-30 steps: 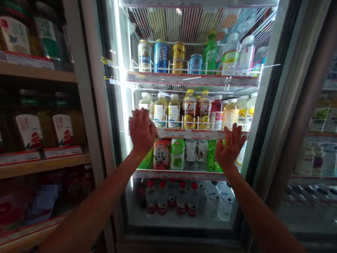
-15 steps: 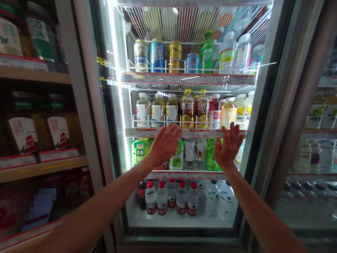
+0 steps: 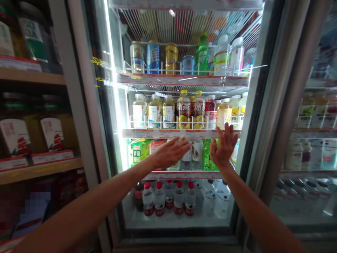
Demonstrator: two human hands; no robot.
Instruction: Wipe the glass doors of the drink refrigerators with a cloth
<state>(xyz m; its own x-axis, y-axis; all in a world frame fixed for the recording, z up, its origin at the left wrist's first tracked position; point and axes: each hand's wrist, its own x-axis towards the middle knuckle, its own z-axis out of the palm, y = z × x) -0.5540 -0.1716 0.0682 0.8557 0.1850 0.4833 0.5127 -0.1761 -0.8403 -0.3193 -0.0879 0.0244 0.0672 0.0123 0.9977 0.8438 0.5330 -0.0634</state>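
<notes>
Glass door (image 3: pixel 163 225), mid-view: left hand (image 3: pixel 171 153) stretched flat across its centre, cannot tell if grasping; right hand (image 3: pixel 223 146) spread, released, inside its right edge. Open room toward its top. Red-capped bottles (image 3: pixel 159 200) behind its lower part.

A gold cylindrical metal can (image 3: pixel 171 58) stands at twelve o'clock, a green plastic bottle (image 3: pixel 202 56) at one, clear, red-capped plastic bottles (image 3: pixel 179 199) at six, and broad white-labelled bottles (image 3: pixel 54 133) upright on a pale-brown wooden shelf (image 3: pixel 39 171) at nine.

Left hand (image 3: pixel 171 153) and right hand (image 3: pixel 224 144) before fridge (image 3: pixel 173 232), cans (image 3: pixel 171 59) above, bottles (image 3: pixel 179 199) below
</notes>
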